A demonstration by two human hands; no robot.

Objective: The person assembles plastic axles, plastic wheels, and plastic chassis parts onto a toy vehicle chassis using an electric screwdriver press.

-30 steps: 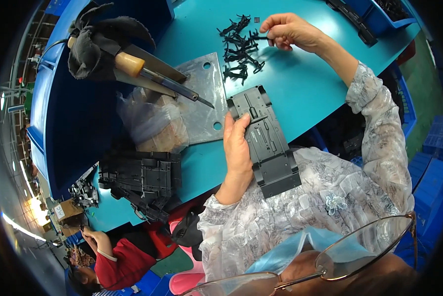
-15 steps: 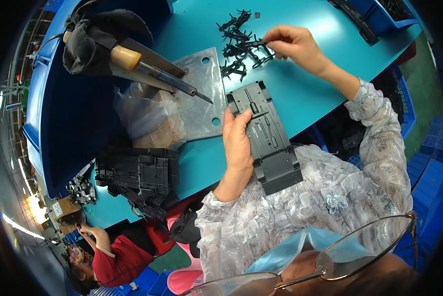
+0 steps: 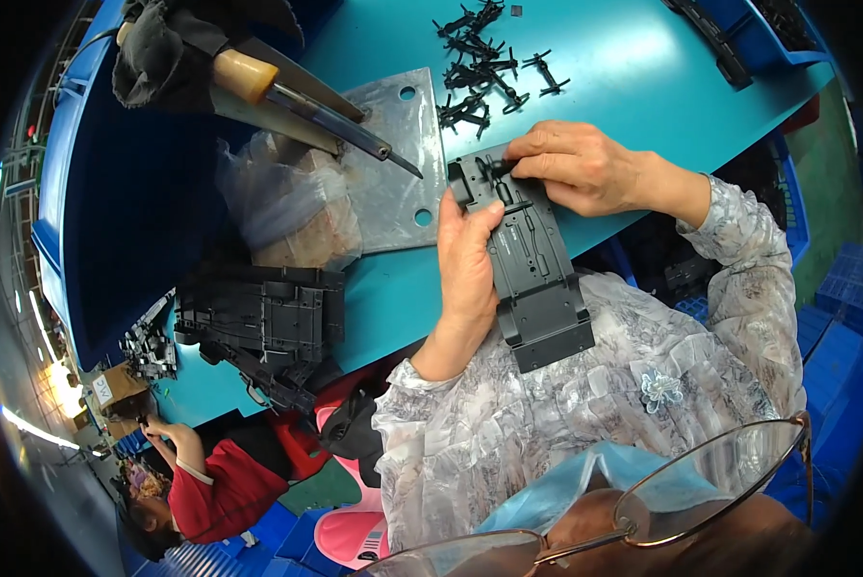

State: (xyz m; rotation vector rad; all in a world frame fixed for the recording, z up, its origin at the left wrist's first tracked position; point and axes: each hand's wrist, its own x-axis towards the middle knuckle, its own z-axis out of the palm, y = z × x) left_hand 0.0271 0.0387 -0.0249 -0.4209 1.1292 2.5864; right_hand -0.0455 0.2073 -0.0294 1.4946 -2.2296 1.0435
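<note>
My left hand [image 3: 465, 264] grips the left edge of a long black plastic chassis plate [image 3: 533, 260], thumb on top, near the table's front edge. At its far end, my right hand [image 3: 585, 168] pinches a small black axle-like part [image 3: 497, 169] against the plate; the fingers partly hide it. Beyond them on the teal table lies a loose pile of similar black axle-like parts [image 3: 478, 69], with one [image 3: 545, 73] lying apart to the right.
A wooden-handled soldering iron [image 3: 247, 75] points over a grey metal plate [image 3: 393, 125] with holes. Left are a clear plastic bag [image 3: 282, 207], stacked black chassis plates [image 3: 258, 308] and a large blue bin [image 3: 80, 240]. A person in red [image 3: 225, 490] sits at lower left.
My right hand has come from the pile toward me, bringing a small black part onto the chassis plate's far end. My left hand still holds the plate.
</note>
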